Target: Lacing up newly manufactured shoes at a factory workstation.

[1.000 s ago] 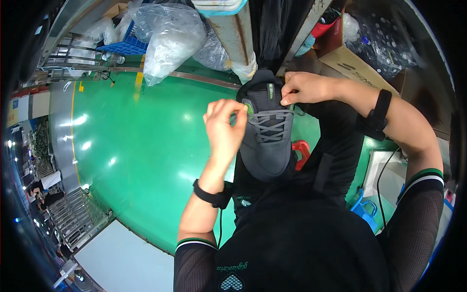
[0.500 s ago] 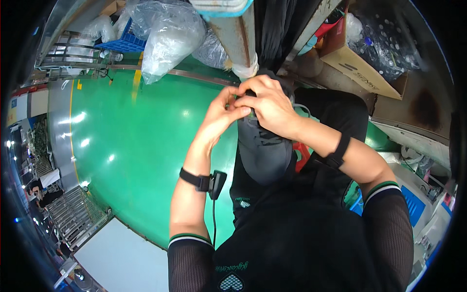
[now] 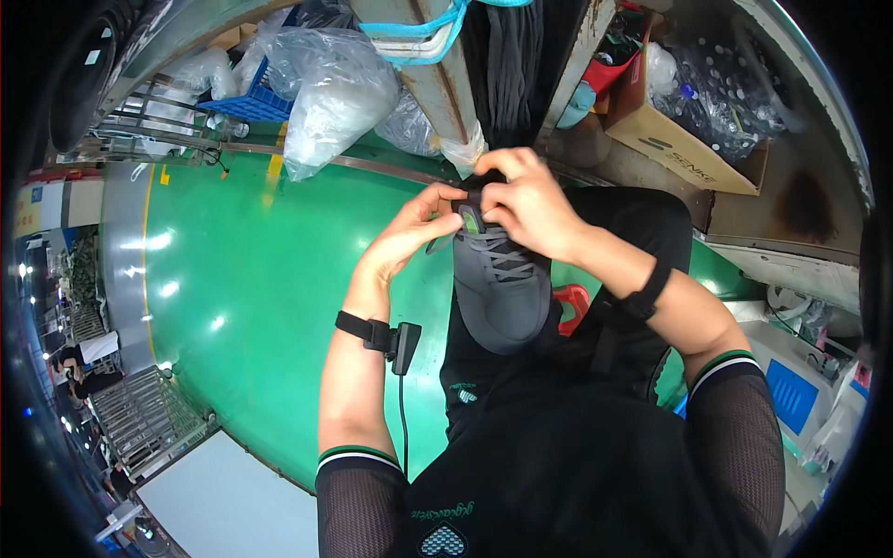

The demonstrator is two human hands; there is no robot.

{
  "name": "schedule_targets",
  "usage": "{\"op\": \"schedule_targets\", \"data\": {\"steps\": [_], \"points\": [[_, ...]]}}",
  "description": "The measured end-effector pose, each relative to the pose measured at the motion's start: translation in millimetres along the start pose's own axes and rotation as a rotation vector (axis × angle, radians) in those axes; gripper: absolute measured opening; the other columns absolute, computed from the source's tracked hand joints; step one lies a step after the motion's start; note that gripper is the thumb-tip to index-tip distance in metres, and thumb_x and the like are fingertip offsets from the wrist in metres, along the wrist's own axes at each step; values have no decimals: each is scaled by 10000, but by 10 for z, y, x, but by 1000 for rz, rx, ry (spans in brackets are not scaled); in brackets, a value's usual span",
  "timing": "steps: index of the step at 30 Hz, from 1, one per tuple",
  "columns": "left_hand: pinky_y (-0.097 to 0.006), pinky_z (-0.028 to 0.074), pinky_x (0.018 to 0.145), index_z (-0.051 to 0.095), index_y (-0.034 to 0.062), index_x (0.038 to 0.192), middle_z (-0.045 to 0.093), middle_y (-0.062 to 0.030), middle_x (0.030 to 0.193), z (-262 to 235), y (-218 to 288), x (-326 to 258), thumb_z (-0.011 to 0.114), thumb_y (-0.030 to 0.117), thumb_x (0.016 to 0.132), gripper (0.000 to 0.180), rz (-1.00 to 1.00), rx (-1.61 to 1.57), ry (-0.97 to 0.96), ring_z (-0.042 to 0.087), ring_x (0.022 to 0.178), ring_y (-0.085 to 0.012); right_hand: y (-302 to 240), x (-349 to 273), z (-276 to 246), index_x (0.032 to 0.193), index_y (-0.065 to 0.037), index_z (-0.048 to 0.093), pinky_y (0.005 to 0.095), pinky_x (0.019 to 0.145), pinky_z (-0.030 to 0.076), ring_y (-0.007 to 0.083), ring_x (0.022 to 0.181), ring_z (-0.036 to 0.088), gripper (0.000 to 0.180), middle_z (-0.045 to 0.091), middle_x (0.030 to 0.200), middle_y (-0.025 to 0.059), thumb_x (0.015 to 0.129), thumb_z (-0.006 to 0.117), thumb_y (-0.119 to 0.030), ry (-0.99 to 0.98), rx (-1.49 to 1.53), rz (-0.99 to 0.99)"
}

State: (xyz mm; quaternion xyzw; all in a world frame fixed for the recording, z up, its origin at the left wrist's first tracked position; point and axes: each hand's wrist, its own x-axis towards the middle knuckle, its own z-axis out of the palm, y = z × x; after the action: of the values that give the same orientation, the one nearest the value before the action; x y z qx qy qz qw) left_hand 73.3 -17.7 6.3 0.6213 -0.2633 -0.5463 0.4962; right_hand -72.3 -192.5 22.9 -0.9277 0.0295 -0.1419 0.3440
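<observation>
A dark grey lace-up shoe point(image 3: 502, 302) rests over my black-trousered leg, its toe toward my body. Grey laces cross its front, and a green patch point(image 3: 472, 223) shows on the tongue. At the shoe's left upper edge, my left hand point(image 3: 409, 232) pinches the shoe near the tongue, thumb and fingers closed. A thin loop of lace point(image 3: 441, 244) hangs beside that thumb. Opposite it, my right hand point(image 3: 532, 209) is bent over the collar with curled fingers, slightly blurred. What its fingertips hold is hidden.
A rusty metal post point(image 3: 446, 84) with dark cords point(image 3: 505, 79) beside it stands ahead. Clear plastic bags point(image 3: 335, 102) and a blue crate point(image 3: 244, 107) are at the far left. A cardboard box point(image 3: 684, 153) sits at the far right. A red object point(image 3: 575, 302) lies beside the shoe.
My hands have moved apart a little, exposing the tongue and laces. The right hand has shifted right. The shoe's front is more visible, and the view has shifted slightly.
</observation>
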Motion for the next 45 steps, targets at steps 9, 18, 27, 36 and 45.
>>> {"op": "schedule_targets", "data": {"steps": [9,18,27,36,45], "points": [[-466,409,1022,459,35,1371,572,-87,1241,391,-659,74,492,585,940,700,-208,-548,344,519,1155,-198,904,-767,-303,1296,-101,503,270,833,429,86,1008,475,394,534,1150,-11,978,556,-328,-75,908,713],[-372,409,1050,468,-26,1362,585,-150,1300,1064,1905,-1766,665,163,892,544,450,-176,-46,549,1202,-234,-727,-640,-1438,1439,-72,424,318,960,462,201,1231,524,485,549,1355,90,1003,514,-264,-80,772,83],[-617,312,1027,588,185,1301,553,-64,1272,32,3732,-337,647,354,861,475,748,1628,1040,453,1249,-281,-682,-1019,-2673,1009,-3,672,331,755,501,244,828,644,155,690,890,102,860,630,-15,572,95,-29],[-420,193,1173,158,75,1537,203,-258,1542,-374,4450,745,701,563,785,1048,300,1375,299,197,1442,-390,-694,72,-3253,1213,5,540,455,898,457,363,992,575,479,591,1127,176,784,712,-123,984,-599,-206],[-423,414,1031,454,79,1402,513,-201,1344,709,2988,-1441,787,175,741,746,901,1206,504,499,1254,-331,-1212,-652,-2892,994,8,633,330,685,530,289,759,666,216,677,827,123,839,692,-129,1160,-6,-170]]}}
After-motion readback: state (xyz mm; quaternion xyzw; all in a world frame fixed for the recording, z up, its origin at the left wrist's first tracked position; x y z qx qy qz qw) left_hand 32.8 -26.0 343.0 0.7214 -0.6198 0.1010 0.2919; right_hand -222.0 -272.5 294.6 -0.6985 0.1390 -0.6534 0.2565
